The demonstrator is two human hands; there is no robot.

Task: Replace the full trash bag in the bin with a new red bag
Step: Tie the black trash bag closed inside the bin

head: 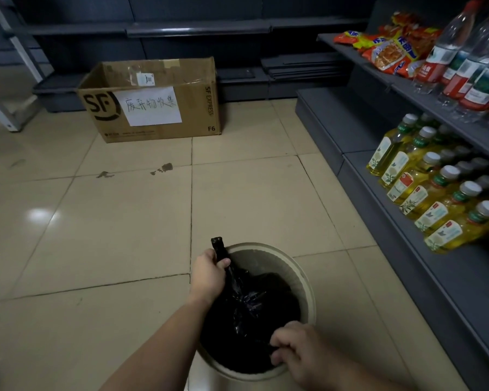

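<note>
My left grip point(209, 273) is clamped around the gathered, twisted neck of the full black plastic trash bag point(249, 314), fingers wrapped round it, with a short tuft of the bag's top sticking up above my fist. My right grip point(292, 349) is closed on a fold of the same bag at its near edge, the knuckles curled down over the plastic. The bag itself sits inside the round beige plastic bin point(302, 280), filling most of the opening; only the far inner wall of the bin shows bare above it. The bin stands on the beige tiled floor point(110, 221), just beside the base of the dark grey metal shelving unit point(359, 131) on my right.

On that shelving, the lower level carries rows of yellow cooking-oil bottles with white caps point(432, 190); the level above holds clear water bottles with red labels point(469, 57) and, behind them, orange and yellow snack packets point(390, 43).

Well apart from the bin, across the floor, an open brown cardboard box printed with "SF EXPRESS" point(153, 103) rests against more dark shelving. A white sheet of paper with handwritten characters point(150, 105) is stuck to the box's front face.
</note>
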